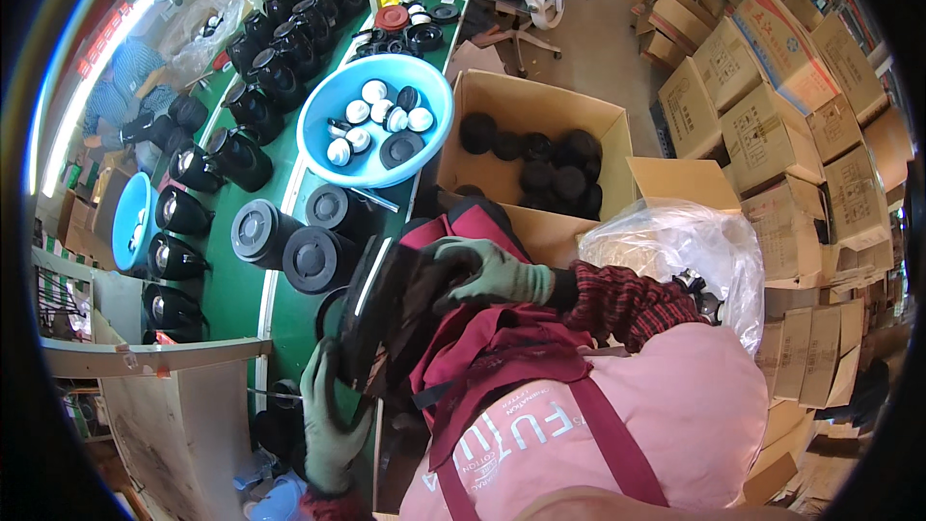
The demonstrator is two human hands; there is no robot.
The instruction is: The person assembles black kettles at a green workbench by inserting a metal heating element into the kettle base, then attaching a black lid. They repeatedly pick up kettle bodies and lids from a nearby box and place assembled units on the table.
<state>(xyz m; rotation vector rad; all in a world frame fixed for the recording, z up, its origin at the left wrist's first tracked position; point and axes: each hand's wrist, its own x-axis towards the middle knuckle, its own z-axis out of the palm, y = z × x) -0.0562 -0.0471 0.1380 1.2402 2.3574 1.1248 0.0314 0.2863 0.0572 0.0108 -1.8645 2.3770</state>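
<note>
Green gloves on both hands [487,275], red plaid sleeves, pink apron.

The gloved right hand [497,275] covers the base of the black plastic jug [386,314], so its underside can't be seen. At seven o'clock, the gloved left hand [328,429] hides the jug's handle. At ten o'clock, a person in blue stripes [121,87] is cut off by the dark rim.

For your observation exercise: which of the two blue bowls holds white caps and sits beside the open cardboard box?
The larger blue bowl, touching the cardboard box; the other sits far left.
</note>
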